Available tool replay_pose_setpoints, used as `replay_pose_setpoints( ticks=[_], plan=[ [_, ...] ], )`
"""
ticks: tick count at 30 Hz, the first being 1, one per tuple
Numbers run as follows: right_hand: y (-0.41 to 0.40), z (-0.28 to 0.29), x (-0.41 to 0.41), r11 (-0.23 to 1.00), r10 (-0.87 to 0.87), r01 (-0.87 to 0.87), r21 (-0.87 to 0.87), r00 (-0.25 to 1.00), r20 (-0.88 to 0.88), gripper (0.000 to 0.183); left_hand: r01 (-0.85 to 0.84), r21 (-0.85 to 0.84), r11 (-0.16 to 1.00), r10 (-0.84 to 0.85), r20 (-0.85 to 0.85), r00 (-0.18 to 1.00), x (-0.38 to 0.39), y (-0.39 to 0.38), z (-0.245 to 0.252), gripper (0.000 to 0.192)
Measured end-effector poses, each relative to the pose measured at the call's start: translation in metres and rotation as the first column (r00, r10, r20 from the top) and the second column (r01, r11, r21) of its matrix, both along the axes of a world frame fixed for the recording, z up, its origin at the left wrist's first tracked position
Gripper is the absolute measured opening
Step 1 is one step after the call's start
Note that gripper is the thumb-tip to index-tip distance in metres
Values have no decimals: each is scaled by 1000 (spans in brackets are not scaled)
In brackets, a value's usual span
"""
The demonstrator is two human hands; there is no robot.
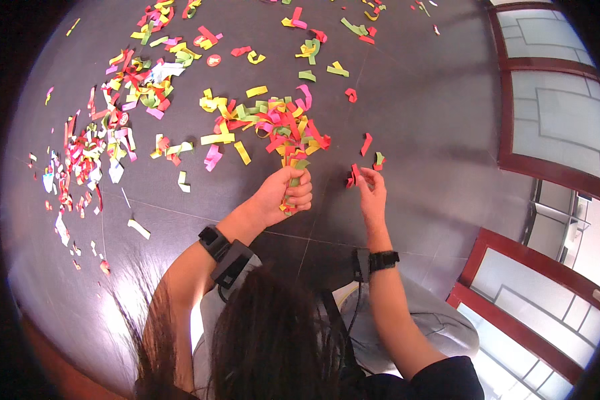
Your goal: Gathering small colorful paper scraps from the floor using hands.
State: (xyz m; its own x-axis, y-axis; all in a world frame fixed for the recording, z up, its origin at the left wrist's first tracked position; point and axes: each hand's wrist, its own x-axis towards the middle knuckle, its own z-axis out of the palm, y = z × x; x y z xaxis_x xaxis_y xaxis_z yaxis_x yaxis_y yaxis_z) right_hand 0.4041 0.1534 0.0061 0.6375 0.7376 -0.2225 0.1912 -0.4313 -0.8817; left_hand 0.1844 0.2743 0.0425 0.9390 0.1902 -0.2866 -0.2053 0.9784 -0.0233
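My left hand [286,196] is closed in a fist around a bunch of paper strips [292,162]. Green, red and yellow ends stick out above and below the fist. Just beyond it, a heap of loose paper strips [280,117] in red, yellow, green and pink spreads over the floor. To the right, my right hand [373,192] has its thumb and index fingertips on a folded red paper strip [354,175], which seems pinched by its edge. A green and red strip [379,161] lies just beyond those fingers, and another red strip [366,144] farther off.
Dark floor tiles [420,130] stretch around me. More paper scraps [150,82] lie scattered ahead and to the left, with shiny pieces [80,160] among them. Red-framed glass panels [555,115] stand along the right. Black bands with devices [227,255] sit on both wrists.
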Motion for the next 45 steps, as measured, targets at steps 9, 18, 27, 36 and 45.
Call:
replay_pose_setpoints(
  ticks=[9, 18, 27, 36, 45],
  plan=[
    [-8, -63, 31, 939, 13, 93, -332, 952, 305, 15, 6, -11, 1000, -6, -29, 1000, -11, -4, -1, 23],
    [14, -3, 0, 965, -186, 151, -215, 971, -151, 10, -17, 32, 999, 22, -153, 988, -14, -5, -5, 19],
    [56, 81, -93, 999, -1, 39, 37, 697, -717, 8, -70, 103, 992, 91, -220, 971, -8, -4, -6, 19],
    [58, 75, -132, 996, -60, -3, -85, 689, -722, 11, -139, 118, 983, 167, -277, 946, -13, -3, -9, 30],
    [54, 63, -130, 996, 16, -67, -63, 802, -598, 14, -138, 136, 981, 172, -285, 943, -12, 5, 2, 35]
  ],
)
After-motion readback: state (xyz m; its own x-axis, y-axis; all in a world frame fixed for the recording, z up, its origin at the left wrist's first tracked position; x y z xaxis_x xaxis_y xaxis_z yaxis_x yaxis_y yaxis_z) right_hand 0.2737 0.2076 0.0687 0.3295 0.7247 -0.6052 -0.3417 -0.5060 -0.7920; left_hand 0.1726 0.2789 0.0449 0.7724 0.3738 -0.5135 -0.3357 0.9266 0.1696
